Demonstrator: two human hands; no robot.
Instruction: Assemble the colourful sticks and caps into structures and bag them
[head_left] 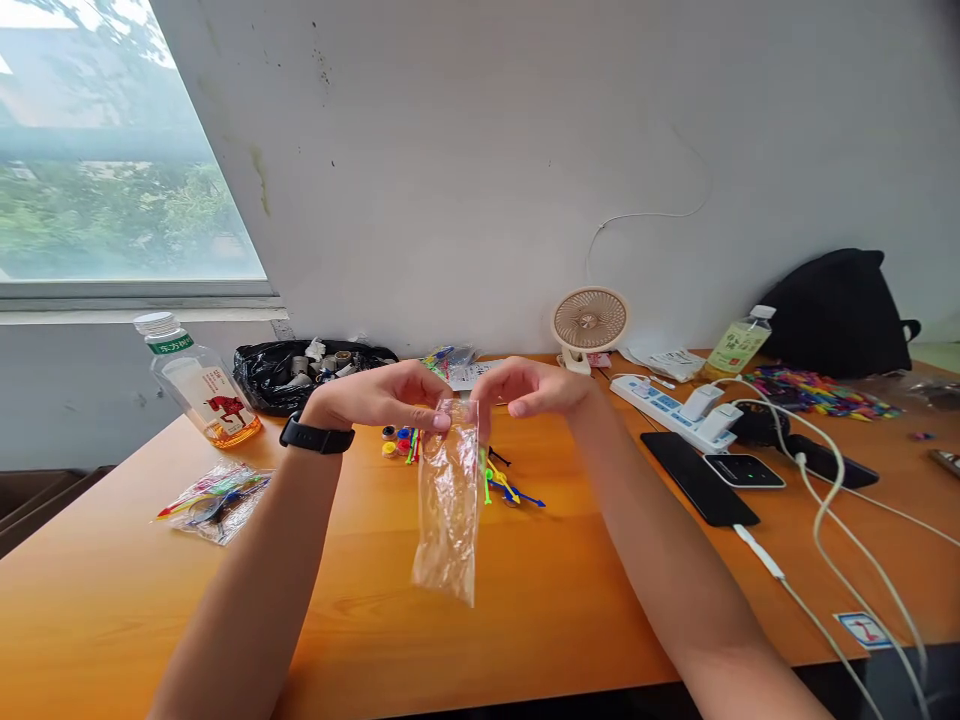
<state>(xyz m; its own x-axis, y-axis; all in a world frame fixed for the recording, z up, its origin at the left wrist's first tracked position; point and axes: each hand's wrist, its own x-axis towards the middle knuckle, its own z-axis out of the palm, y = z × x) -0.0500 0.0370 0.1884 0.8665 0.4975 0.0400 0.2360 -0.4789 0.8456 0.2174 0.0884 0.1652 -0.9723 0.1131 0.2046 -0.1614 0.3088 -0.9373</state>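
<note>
A clear plastic bag (448,520), crinkled and seemingly flat, hangs upright in front of me over the table. My left hand (390,392), with a black watch on its wrist, pinches the bag's top between thumb and fingers. On the other side, my right hand (529,385) is curled with its thumb apart from the fingers; its fingertips reach the bag's upper right edge. Behind the bag lie yellow, blue and green plastic arrow-shaped pieces (514,488) and small round pieces (396,442) in black, blue, red and yellow, partly hidden.
To the left are a filled bag of coloured pieces (214,500), a drink bottle (199,385) and a black bag of scraps (262,375). A fan (590,320) stands behind. On the right are a power strip (667,412), phone (697,478), cables and a coloured pile (821,392).
</note>
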